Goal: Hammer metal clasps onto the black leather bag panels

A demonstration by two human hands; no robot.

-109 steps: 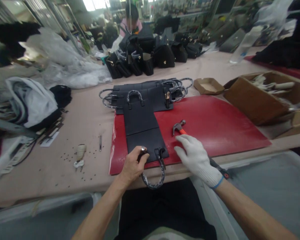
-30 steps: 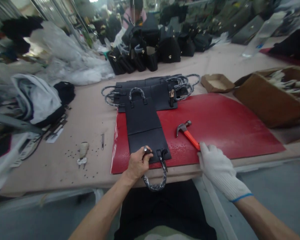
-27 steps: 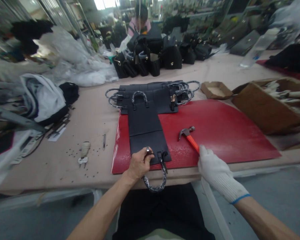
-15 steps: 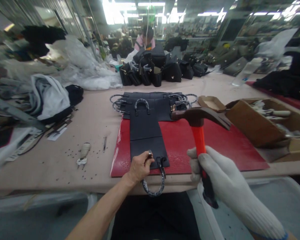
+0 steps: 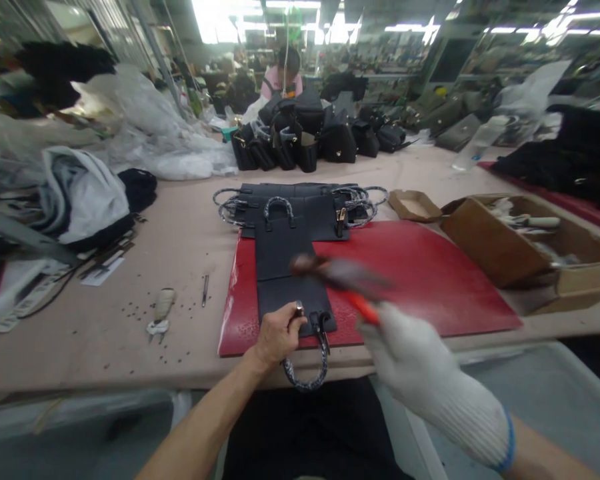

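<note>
My bare left hand (image 5: pixel 279 333) is closed round a short metal punch (image 5: pixel 299 309), whose shiny top sticks up above the fingers. The fist rests on the near end of a black bag panel (image 5: pixel 290 257), so the punch's lower end is hidden. Beside it, a plastic-wrapped handle (image 5: pixel 310 383) loops over the table's front edge. My right hand (image 5: pixel 413 353), in a white knit glove, grips a claw hammer (image 5: pixel 353 273) by its orange handle. Its head, blurred by motion, hangs over the panel a little above and to the right of the punch.
Beneath the panel lies a red mat (image 5: pixel 410 280). More panels with wrapped handles (image 5: pixel 280 207) are behind. At left are pliers (image 5: pixel 161 313), a metal rod (image 5: pixel 205 291) and small black bits. A cardboard box (image 5: pixel 505 250) stands right; black bags (image 5: pixel 337 140) and a person (image 5: pixel 283 73) are farther back.
The hammer has swung down and left, from upright to nearly level, toward the punch. My left hand keeps its place on the panel. The view has shifted slightly.
</note>
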